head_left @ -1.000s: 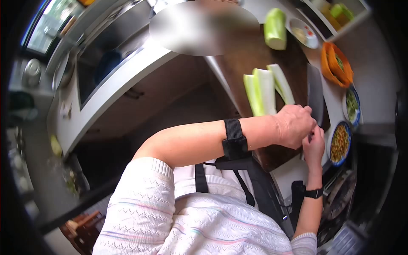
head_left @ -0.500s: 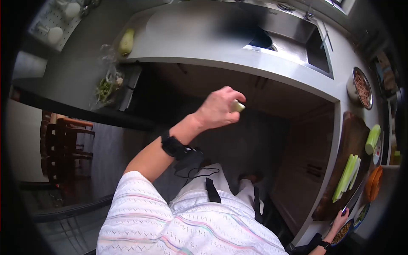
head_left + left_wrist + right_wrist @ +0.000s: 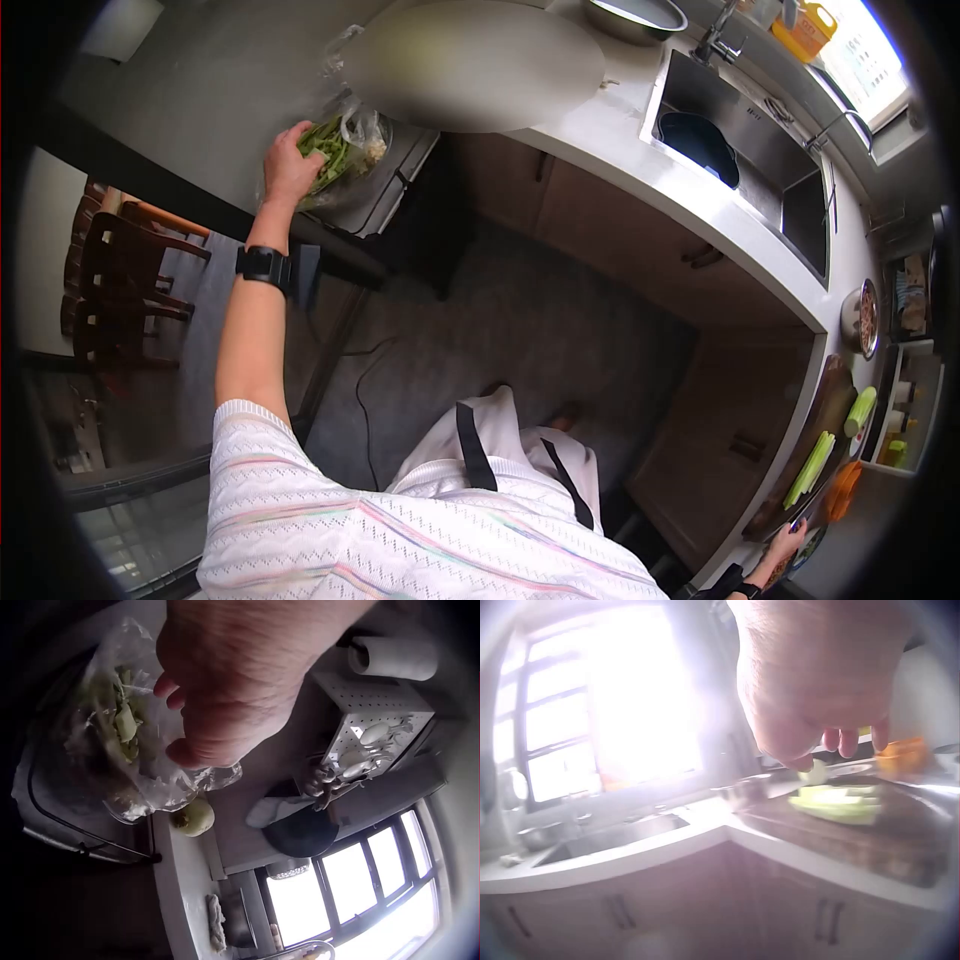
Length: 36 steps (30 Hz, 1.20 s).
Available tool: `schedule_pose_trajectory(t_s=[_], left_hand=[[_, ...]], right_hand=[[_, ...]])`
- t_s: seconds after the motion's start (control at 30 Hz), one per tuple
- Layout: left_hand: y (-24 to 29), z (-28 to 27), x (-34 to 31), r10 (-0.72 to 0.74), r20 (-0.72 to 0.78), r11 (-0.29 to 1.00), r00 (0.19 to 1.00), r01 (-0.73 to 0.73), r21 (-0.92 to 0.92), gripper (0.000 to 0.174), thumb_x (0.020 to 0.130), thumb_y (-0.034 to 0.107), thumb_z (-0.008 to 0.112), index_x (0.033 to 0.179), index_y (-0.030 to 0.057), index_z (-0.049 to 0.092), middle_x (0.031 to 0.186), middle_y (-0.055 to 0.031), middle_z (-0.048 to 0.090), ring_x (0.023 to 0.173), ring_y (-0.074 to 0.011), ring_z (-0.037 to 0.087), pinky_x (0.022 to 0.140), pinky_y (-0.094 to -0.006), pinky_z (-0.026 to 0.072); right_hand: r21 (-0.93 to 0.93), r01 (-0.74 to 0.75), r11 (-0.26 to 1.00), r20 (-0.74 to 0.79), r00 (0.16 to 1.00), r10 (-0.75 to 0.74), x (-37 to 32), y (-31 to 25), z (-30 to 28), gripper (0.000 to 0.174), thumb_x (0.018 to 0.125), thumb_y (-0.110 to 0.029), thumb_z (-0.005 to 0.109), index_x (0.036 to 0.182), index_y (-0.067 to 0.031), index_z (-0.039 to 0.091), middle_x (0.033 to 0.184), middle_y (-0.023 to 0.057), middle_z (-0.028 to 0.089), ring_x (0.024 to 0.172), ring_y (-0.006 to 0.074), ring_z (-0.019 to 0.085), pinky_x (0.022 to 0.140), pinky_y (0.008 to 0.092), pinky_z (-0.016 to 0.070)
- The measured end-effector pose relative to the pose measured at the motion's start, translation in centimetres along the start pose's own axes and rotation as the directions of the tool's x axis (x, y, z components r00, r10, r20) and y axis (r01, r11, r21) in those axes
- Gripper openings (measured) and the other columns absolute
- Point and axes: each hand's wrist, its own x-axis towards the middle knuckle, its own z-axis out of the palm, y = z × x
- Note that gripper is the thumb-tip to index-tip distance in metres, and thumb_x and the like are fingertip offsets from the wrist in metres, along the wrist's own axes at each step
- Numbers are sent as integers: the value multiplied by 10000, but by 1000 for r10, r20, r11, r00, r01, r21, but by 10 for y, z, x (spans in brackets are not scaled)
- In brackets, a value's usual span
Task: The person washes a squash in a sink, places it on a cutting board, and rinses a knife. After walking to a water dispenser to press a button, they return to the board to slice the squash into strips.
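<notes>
My left hand (image 3: 288, 172) reaches over a clear plastic bag (image 3: 368, 128) of green vegetable scraps (image 3: 328, 150). In the left wrist view the fingers of this hand (image 3: 232, 697) are loosely bent and part-hidden, with nothing seen between them; a pale green piece (image 3: 126, 722) lies among the scraps in the bag (image 3: 154, 780). At the far right, my right hand (image 3: 784, 546) grips the dark knife handle (image 3: 797, 526) beside the cutting board (image 3: 775, 510). Long light green strips (image 3: 810, 470) lie on the board. The right wrist view shows my right hand (image 3: 821, 682) curled above them, the knife unclear.
A thicker green vegetable piece (image 3: 860, 411), an orange basket (image 3: 843, 491) and a metal bowl (image 3: 860, 318) stand by the board. The sink (image 3: 795, 215) is set in the counter (image 3: 740, 245). A pale squash (image 3: 195, 817) lies near the bag. Chairs (image 3: 125, 270) stand at left.
My left hand has gone from the board across to the bag at the left; the small pale piece it held no longer shows in its fingers. My right hand has stayed by the board.
</notes>
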Motion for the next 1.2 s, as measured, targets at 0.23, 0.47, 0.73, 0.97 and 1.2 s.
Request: schedule_pose_trajectory(t_s=[0.23, 0.47, 0.73, 0.97, 1.2], left_hand=[[-12, -27, -143, 45, 70, 988, 997, -34, -151, 336, 691, 47, 609, 1027, 37, 622, 1092, -142, 598, 1043, -329, 565, 910, -384, 454], [-108, -85, -293, -290, 259, 956, 921, 290, 36, 332, 677, 37, 647, 1008, 65, 631, 1085, -147, 572, 1055, -333, 537, 907, -395, 448], [-232, -145, -390, -689, 211, 724, 694, 673, 151, 313, 671, 57, 674, 983, 68, 647, 1051, -111, 595, 1012, -313, 562, 876, -384, 463], [-401, -179, -428, -822, 219, 557, 526, 823, 113, 294, 668, 75, 689, 960, 86, 653, 1040, -106, 592, 1036, -308, 546, 891, -386, 455], [-548, -186, -355, -830, 233, 522, 507, 853, 3, 269, 676, 97, 651, 945, 89, 664, 1048, -136, 595, 1019, -321, 554, 877, -400, 464]], right_hand=[[562, 386, 732, 31, 875, -484, -62, -326, -27, 412, 819, 46, 549, 1226, -13, 535, 1142, 103, 574, 970, 174, 563, 848, 295, 460], [740, 444, 505, 187, 585, -789, -158, -526, 17, 416, 750, 113, 558, 1137, -36, 574, 1032, 76, 575, 804, 156, 546, 744, 274, 476], [747, 610, 263, 231, 134, -964, -324, -692, -8, 351, 750, 10, 601, 1091, -72, 604, 1018, 78, 605, 753, 180, 603, 647, 311, 499], [746, 665, 2, 213, -237, -948, -553, -859, -39, 371, 766, -37, 596, 1135, -74, 581, 1033, 114, 604, 822, 245, 633, 715, 349, 526], [830, 514, -216, 41, -443, -895, -771, -1049, -113, 368, 803, -75, 589, 1169, -63, 559, 1049, 125, 596, 863, 261, 624, 755, 364, 513]])
